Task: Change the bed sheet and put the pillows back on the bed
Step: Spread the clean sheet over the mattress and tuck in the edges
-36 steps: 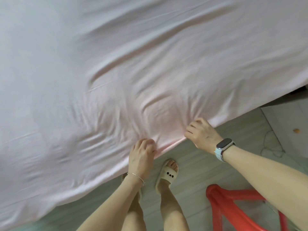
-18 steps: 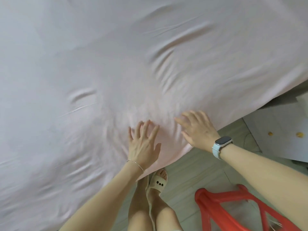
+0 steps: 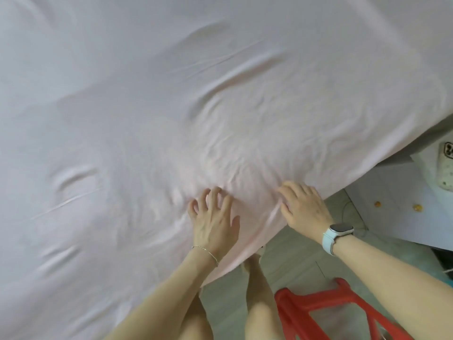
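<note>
Left hand point(image 3: 214, 220): fingers spread and bent at the tips, pressing flat on the sheet point(image 3: 220, 106) near the bed edge, gripping nothing. Right hand point(image 3: 304, 206): flat, fingers loosely extended on the sheet just beside the edge. Pink sheet covers all of the bed in view; several wrinkles remain. Judgement: sheet laid, smoothing stage under way. No pillows in view, so that step looks undone. Red stool point(image 3: 326, 312) on the floor nearby.

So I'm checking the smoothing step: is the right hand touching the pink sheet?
Touching. The head view shows the right hand lying palm-down on the pink sheet near its edge, fingers spread over the wrinkles.
</note>
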Motion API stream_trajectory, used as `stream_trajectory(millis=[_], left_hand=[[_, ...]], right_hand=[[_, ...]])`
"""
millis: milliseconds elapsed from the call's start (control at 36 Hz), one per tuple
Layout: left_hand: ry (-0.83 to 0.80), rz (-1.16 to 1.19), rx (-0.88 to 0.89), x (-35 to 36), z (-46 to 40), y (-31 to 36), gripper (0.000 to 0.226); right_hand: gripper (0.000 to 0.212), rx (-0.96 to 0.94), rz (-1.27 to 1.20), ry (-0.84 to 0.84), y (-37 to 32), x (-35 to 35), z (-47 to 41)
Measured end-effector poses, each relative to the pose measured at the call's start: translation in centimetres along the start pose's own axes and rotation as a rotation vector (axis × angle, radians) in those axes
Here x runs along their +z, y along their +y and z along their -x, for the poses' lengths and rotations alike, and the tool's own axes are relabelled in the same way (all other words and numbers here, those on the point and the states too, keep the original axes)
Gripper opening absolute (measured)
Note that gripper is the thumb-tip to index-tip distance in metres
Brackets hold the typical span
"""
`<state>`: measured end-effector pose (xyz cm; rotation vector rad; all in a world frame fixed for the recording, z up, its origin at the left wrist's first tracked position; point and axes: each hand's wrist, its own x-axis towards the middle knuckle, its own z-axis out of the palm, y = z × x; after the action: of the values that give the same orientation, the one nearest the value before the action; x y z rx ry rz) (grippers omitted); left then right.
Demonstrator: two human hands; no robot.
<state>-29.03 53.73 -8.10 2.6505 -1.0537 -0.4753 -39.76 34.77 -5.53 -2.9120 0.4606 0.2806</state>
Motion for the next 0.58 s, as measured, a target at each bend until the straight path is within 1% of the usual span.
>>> stream_trajectory(millis=[56,139,194,250,278,333,389,444,500,583], left_hand=[[-0.025,0.003,0.007,-0.1,-2.1,1.2,0.055],[-0.099,-0.015,0.000,-0.6,-4.6,3.7,0.060],[-0.157,-0.038,-0.006,-0.8,-5.8,5.8,0.062],[-0.223,-0.042,-0.060,-0.4,-6.4,7.6,0.065],[-0.217,-0.047,-0.072,0.0,-6.6,8.2,0.068],[-0.147,-0.092,-0.093,0.6,-6.9,9.1,0.076],[-0.029,-0.088,-0.099,1.6,-7.3,9.5,0.074],[0.083,-0.071,-0.087,1.9,-7.8,9.9,0.058],[0.156,-0.083,-0.053,2.0,-8.3,10.4,0.042],[0.225,-0.098,-0.022,2.3,-8.8,10.9,0.021]], right_hand=[[0.037,0.026,0.006,0.093,1.6,-0.5,-1.9],[0.052,-0.031,0.054,0.127,4.2,-1.1,-4.1],[0.064,-0.085,0.110,0.068,5.9,-1.5,-4.8],[0.076,-0.120,0.164,-0.015,7.5,-1.9,-5.2],[0.080,-0.129,0.181,-0.045,8.2,-2.0,-5.2],[0.084,-0.139,0.193,-0.070,9.2,-2.1,-5.4],[0.079,-0.168,0.168,-0.029,9.9,-1.8,-5.7],[0.063,-0.191,0.137,0.043,10.1,-1.7,-6.3],[0.045,-0.227,0.143,0.102,10.2,-1.5,-7.0],[0.031,-0.317,0.194,0.158,10.7,-1.1,-7.6]])
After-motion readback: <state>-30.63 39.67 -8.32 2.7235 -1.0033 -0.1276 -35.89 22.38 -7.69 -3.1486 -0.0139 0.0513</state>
